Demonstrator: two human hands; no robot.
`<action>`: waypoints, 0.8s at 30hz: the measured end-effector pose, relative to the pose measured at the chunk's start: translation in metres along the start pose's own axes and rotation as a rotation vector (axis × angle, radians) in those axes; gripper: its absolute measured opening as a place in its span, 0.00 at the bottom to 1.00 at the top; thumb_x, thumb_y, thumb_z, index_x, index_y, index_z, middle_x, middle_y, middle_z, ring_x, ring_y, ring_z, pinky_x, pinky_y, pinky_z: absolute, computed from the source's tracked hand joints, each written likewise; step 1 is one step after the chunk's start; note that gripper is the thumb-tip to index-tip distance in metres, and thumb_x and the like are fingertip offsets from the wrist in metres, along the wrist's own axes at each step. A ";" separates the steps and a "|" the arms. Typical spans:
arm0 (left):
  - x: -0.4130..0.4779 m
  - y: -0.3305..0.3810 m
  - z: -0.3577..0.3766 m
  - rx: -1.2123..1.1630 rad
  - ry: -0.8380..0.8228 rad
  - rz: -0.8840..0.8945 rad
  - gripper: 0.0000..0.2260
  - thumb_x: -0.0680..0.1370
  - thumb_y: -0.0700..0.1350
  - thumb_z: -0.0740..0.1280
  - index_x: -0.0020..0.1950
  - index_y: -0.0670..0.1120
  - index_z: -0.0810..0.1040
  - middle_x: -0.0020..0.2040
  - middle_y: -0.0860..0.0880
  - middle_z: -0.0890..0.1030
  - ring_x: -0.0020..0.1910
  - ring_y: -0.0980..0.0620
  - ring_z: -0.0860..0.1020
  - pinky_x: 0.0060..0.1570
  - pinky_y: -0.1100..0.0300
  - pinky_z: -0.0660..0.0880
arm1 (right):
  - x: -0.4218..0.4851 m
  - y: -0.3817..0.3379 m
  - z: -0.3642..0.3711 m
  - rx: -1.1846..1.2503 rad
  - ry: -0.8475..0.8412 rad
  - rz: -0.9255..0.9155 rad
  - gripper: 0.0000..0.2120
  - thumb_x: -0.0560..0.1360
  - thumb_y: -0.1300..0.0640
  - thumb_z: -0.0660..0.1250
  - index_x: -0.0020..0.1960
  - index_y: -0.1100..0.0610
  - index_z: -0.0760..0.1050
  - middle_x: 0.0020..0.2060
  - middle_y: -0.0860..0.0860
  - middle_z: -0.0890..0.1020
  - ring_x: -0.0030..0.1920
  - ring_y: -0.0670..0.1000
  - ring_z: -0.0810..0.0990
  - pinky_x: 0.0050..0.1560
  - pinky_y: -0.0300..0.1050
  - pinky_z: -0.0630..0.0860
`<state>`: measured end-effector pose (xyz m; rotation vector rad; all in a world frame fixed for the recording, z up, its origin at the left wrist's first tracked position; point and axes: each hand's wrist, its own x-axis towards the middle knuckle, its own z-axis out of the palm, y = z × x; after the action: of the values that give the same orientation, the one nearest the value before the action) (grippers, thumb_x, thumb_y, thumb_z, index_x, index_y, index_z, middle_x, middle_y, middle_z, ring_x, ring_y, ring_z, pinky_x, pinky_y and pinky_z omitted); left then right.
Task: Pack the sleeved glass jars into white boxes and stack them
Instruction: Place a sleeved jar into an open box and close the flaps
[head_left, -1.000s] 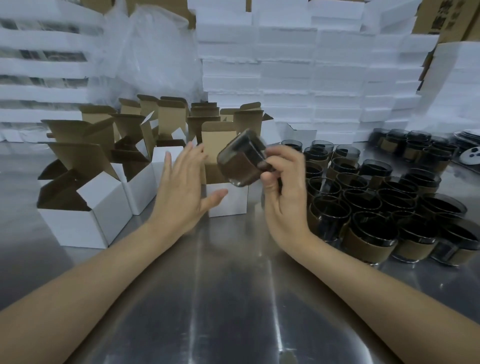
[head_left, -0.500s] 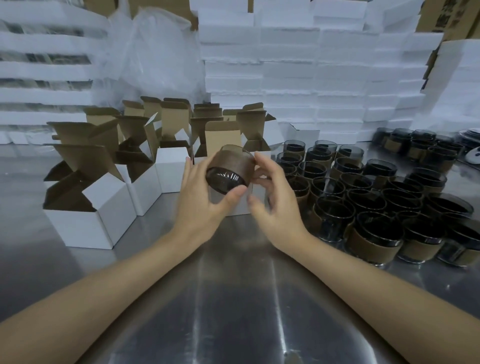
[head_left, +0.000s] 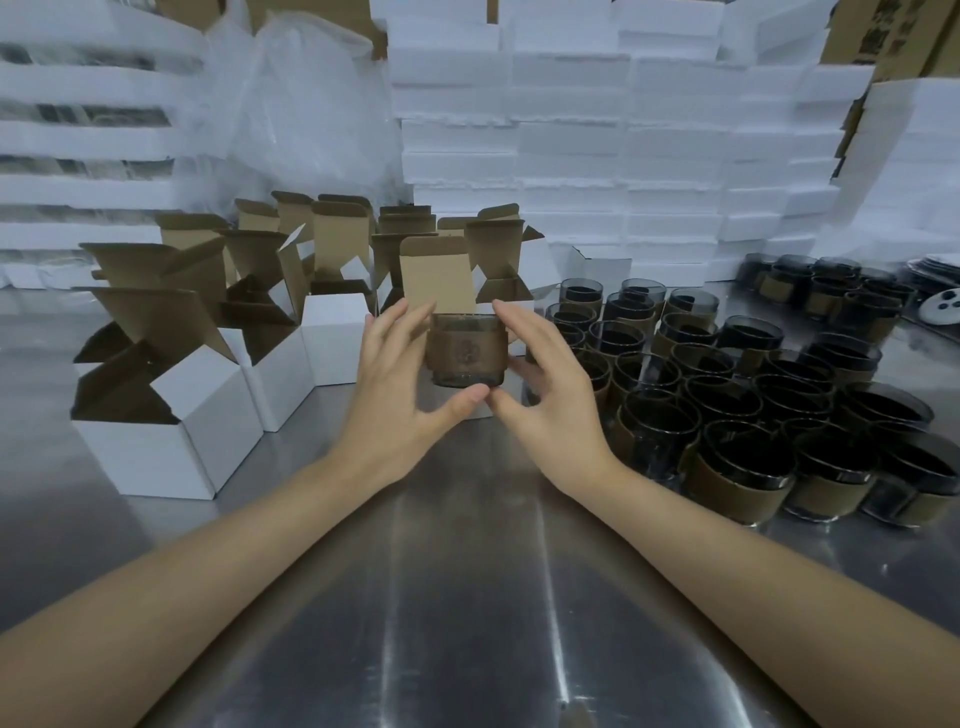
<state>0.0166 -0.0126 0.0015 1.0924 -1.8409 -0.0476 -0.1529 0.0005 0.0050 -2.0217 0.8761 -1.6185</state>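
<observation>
We find nothing we can read. The sleeved jar (head_left: 467, 353) held in front of us carries a faint round emblem on its brown sleeve, too blurred to make out. The cardboard carton (head_left: 883, 31) at the top right bears dark printed characters, also illegible to us.

Both hands raised, cupped toward each other around a sleeved glass jar (head_left: 466, 352).
Left hand (head_left: 400, 384) on the left flank, fingers (head_left: 388, 323) spread and pointing up, thumb hooked under the base. Right hand (head_left: 545, 395) mirrored on the right flank, fingers curved, thumb tip meeting the left thumb below. Bare forearms reaching in from the lower corners, wrists level.
</observation>
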 end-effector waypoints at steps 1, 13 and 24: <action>0.000 -0.001 0.000 0.010 -0.010 -0.005 0.34 0.73 0.69 0.59 0.72 0.50 0.67 0.74 0.55 0.62 0.74 0.63 0.47 0.74 0.40 0.53 | 0.000 0.000 0.000 0.039 -0.003 0.021 0.29 0.72 0.71 0.70 0.70 0.59 0.68 0.66 0.50 0.71 0.69 0.48 0.69 0.65 0.52 0.73; 0.000 0.000 0.000 0.082 -0.015 -0.020 0.35 0.72 0.69 0.58 0.71 0.48 0.69 0.74 0.51 0.63 0.73 0.61 0.50 0.73 0.41 0.50 | 0.003 -0.002 0.004 0.324 0.053 0.238 0.23 0.68 0.74 0.72 0.56 0.56 0.71 0.60 0.56 0.77 0.63 0.51 0.76 0.65 0.49 0.74; -0.005 0.003 0.005 0.169 -0.093 -0.031 0.41 0.73 0.71 0.48 0.75 0.43 0.59 0.76 0.48 0.56 0.75 0.60 0.42 0.74 0.49 0.36 | 0.005 -0.002 0.000 0.343 0.031 0.273 0.22 0.67 0.75 0.73 0.52 0.55 0.71 0.53 0.51 0.79 0.58 0.46 0.79 0.59 0.39 0.76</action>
<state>0.0117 -0.0090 -0.0027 1.2535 -1.9385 0.0404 -0.1518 -0.0009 0.0099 -1.5749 0.7834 -1.5295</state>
